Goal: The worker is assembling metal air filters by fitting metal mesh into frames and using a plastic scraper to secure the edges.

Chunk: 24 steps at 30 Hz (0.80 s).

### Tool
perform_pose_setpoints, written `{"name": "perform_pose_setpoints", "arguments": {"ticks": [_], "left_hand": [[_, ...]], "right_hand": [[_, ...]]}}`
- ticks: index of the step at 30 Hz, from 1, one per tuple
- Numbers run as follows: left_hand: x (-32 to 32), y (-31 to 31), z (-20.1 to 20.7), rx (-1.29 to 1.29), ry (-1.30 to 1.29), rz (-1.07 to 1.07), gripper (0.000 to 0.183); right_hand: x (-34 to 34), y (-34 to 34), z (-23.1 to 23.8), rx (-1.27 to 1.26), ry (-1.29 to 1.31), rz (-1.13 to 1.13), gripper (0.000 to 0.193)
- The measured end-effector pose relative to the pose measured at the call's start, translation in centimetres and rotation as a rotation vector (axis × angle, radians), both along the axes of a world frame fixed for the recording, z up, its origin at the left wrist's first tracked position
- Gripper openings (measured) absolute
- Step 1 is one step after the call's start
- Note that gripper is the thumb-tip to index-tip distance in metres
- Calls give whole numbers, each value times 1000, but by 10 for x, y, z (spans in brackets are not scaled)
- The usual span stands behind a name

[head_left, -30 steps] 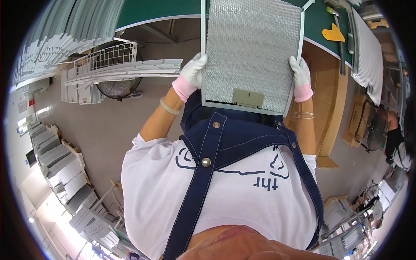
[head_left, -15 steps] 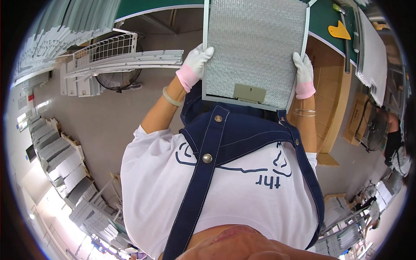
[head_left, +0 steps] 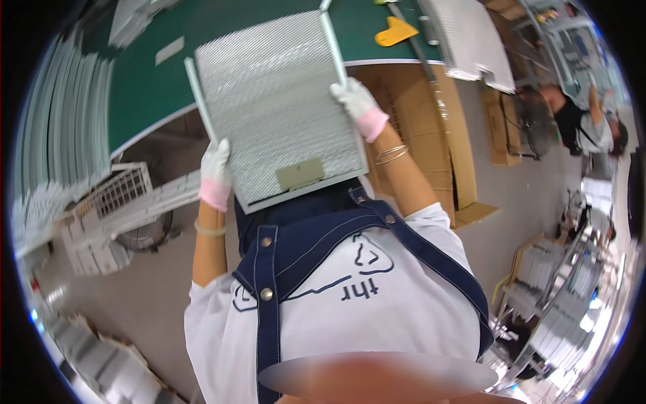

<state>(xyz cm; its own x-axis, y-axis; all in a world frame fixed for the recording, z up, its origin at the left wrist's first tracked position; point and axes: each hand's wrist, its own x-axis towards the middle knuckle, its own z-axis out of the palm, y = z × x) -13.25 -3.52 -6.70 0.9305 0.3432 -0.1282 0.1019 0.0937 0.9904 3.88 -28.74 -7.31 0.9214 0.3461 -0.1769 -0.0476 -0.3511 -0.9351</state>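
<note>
Since the earlier frame, the whole view has swung round, and the silver rectangular mesh panel [head_left: 276,101] now leans to the left, its far edge fully in sight; both hands keep their places along its sides. The panel is between the hands, its near edge by the person's navy denim apron [head_left: 303,252] and its far part over the green tabletop [head_left: 145,94].

Beyond the left hand [head_left: 215,161], a stretch of green surface separates the panel from a tall stack of pale, narrow strips [head_left: 74,128]. The table's white edge runs just beyond that hand, and grey floor shows below it. Room is tighter by the right hand [head_left: 353,97]: an open brown cardboard box [head_left: 437,161] stands just beside it, and a long dark-handled tool [head_left: 420,54] juts past the table edge farther right, next to a flat yellow plastic scraper [head_left: 397,31].

Both hands wear white gloves with pink cuffs. The left is partly closed, gripping the panel's left rim; the right is likewise curled around the right rim.

The mesh is finely ribbed and shiny, bordered by smooth, pale metal strips, with a beige rectangular plate [head_left: 300,174] near the edge closest to the apron. Well right of the right hand lies a silver ridged sheet [head_left: 468,44] with a ragged corner.
</note>
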Motion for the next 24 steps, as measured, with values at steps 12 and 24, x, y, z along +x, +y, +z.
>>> {"name": "perform_pose_setpoints", "arguments": {"ticks": [12, 24], "left_hand": [[3, 8, -11, -27, 87, -32, 35], [3, 15, -24, -164, 104, 7, 34]], "right_hand": [[67, -54, 64, -1214, -1077, -167, 58], [82, -70, 61, -1311, -1071, 324, 23]]}}
